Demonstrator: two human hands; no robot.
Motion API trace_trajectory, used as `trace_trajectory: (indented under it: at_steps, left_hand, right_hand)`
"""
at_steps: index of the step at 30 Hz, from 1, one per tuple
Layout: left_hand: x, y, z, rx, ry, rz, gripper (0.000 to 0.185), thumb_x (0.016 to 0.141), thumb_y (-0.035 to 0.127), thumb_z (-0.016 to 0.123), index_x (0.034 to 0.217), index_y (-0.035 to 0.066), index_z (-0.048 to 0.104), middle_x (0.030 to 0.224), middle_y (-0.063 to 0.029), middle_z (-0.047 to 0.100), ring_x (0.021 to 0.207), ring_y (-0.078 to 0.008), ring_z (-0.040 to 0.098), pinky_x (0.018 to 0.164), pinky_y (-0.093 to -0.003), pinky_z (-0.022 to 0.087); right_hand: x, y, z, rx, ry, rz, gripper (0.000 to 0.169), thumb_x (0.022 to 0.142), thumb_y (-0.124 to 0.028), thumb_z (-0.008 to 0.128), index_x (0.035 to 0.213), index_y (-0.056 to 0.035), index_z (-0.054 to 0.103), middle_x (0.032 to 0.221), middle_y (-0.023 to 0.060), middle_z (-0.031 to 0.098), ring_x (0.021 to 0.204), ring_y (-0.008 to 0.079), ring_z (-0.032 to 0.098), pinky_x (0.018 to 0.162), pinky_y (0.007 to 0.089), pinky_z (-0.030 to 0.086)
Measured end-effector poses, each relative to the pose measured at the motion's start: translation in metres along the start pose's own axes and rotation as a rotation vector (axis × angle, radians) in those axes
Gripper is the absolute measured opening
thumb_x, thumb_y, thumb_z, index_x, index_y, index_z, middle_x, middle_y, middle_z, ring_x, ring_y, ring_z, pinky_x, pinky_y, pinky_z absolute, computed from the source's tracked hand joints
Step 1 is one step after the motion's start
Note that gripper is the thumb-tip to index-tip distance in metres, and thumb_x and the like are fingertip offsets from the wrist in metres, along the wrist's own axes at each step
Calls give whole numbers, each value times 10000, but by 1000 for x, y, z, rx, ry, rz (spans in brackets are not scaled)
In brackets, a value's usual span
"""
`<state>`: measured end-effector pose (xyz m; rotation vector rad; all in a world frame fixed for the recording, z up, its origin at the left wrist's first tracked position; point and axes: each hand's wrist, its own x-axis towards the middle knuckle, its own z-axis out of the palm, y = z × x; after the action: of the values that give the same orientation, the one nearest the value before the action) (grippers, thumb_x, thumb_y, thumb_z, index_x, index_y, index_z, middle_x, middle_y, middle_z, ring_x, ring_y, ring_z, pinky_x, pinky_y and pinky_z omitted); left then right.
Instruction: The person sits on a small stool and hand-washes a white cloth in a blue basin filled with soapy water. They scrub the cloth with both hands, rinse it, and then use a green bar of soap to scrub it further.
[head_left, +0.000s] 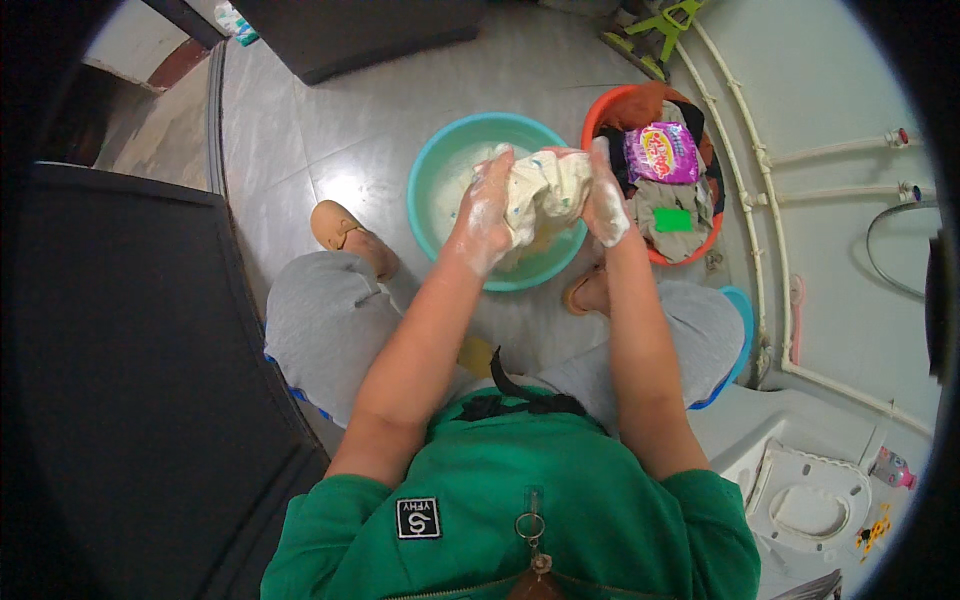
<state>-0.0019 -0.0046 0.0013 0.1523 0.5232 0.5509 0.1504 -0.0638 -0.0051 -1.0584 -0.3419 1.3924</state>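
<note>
A wet cream cloth with small coloured spots (546, 187) is stretched between my two hands above a turquoise plastic basin (424, 199). My left hand (486, 214) grips its left end, with suds on the fingers and wrist. On the other end, my right hand (606, 199) is closed, and white foam covers its outer side. Cloudy, sudsy water (457, 169) lies in the basin below. Part of the cloth's lower edge hangs towards the water; whether it touches the water I cannot tell.
An orange-red basin (592, 120) with clothes stands close at the right, holding a purple packet (661, 153) and a green bar-shaped thing (673, 220). Pipes (772, 225) run along the right wall. A dark door panel (135, 360) is at the left, a squat toilet (810, 495) at lower right.
</note>
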Motion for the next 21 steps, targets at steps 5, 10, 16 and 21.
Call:
trace_trajectory:
  at_steps: [5,10,16,21]
  left_hand:
    - [9,-1,-14,38,-46,29,218,913,199,572,1034,19,553,994,-127,639,838,-249,659,719,-363,569]
    - [1,0,-10,206,85,103,206,894,181,603,1012,18,561,961,-104,639,806,-227,658,669,-348,573]
    - [5,-5,-32,244,169,119,234,907,258,590,1019,53,585,950,-68,639,818,-192,642,716,-337,545]
    - [7,-19,-47,-66,96,-46,211,895,237,585,1019,67,584,895,-74,621,787,-197,627,674,-336,542]
  right_hand:
    - [-14,6,8,-438,41,-174,241,851,-216,671,1005,-49,587,942,32,624,871,120,563,781,265,456]
    - [-4,8,-4,-473,299,-334,236,842,-237,687,824,-62,529,748,-8,525,707,95,497,631,258,412]
    - [-32,27,72,-1061,345,-536,279,849,-304,629,816,-41,543,713,142,592,643,276,571,670,371,463]
    - [-34,48,75,-1369,203,-730,265,841,-334,585,773,-79,556,691,152,607,664,398,574,591,470,446]
